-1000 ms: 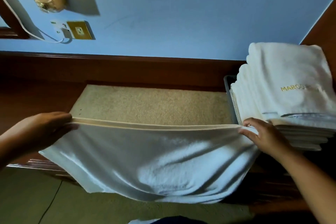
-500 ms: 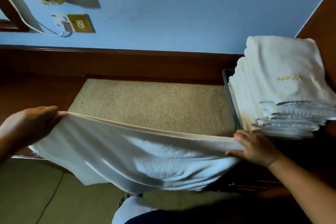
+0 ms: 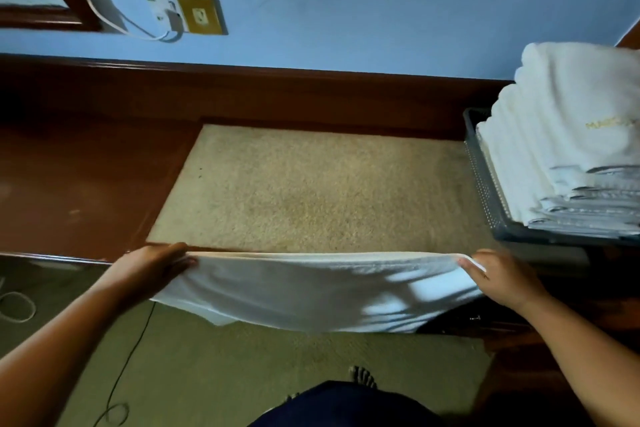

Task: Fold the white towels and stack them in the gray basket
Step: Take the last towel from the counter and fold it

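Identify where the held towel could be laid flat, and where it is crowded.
Free: the beige mat, bordered by the wooden ledge behind, the gray basket at right and the held towel in front. The brown wood left of the mat is bare too. Crowded: the basket, piled above its rim with folded towels.

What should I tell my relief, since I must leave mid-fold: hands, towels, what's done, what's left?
Left hand: pinches the left end of the white towel.
Right hand: pinches its right end.
Towel: held taut by a doubled top edge at the near side of the beige mat, with the rest hanging.
Gray basket: at right, holding folded towels stacked above its rim.
Done: the stack; this towel looks folded once.
Left: finish folding it and add it to the stack. No other unfolded towels are in view.
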### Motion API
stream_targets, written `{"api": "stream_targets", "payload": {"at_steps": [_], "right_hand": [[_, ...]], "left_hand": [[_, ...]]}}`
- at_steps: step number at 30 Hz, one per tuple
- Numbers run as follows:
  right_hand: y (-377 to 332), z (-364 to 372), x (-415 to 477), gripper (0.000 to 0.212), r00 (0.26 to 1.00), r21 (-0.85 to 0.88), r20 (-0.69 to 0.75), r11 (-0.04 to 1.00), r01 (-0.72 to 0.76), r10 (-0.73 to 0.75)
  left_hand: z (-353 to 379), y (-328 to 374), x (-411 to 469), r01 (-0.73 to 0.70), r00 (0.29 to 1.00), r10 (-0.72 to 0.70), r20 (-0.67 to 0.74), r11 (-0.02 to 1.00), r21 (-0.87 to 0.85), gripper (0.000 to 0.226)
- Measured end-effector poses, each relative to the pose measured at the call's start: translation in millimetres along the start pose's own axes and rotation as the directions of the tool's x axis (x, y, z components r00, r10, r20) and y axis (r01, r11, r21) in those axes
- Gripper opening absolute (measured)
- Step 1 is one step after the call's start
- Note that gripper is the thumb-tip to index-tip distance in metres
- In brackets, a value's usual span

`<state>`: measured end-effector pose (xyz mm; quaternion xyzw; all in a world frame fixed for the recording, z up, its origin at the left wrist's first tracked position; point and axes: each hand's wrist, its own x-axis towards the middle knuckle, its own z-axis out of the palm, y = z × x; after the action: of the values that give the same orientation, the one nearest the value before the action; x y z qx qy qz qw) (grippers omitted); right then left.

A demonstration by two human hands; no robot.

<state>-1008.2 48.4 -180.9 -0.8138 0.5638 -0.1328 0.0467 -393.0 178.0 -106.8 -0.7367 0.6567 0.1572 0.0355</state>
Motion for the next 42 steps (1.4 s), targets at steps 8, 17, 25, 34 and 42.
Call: {"api": "stream_targets", "payload": {"at_steps": [8,17,25,34,42], "right_hand": [[-38.8,23.6,-45.6,0.051,0.976,-0.058,0.158,0.988,-0.144,0.152],[-34.4,5.5,-41.4,0.063,0.983,0.025,0.153,0.994,-0.110,0.104],[-1.8,-85.7,131.0,0.040,0.999,-0.064,-0.042,0.998,-0.005,0.002],[33.0,-127.1,269.3,0.025,0.987,-0.110,-0.009,0.981,0.161,-0.162],[36.6,-108.2,331.8,0.030,0.998,-0.119,-0.039,0.992,0.051,-0.056]], "left_hand": [[30.7,-33.7,-32.0,0.007,0.981,-0.022,0.193,0.997,0.079,0.041],[5.4,-50.4,-0.7,-0.115,0.989,0.102,0.111,0.986,0.124,0.019],[-130.5,-21.0,127.1,-0.087,0.944,0.174,-0.279,0.951,0.297,0.034],[-187.7,-1.9,207.1,0.118,0.874,0.073,-0.480,0.927,0.356,0.015],[-210.6,-12.1,278.4,0.265,0.874,-0.143,-0.464,0.941,0.209,0.020]]}}
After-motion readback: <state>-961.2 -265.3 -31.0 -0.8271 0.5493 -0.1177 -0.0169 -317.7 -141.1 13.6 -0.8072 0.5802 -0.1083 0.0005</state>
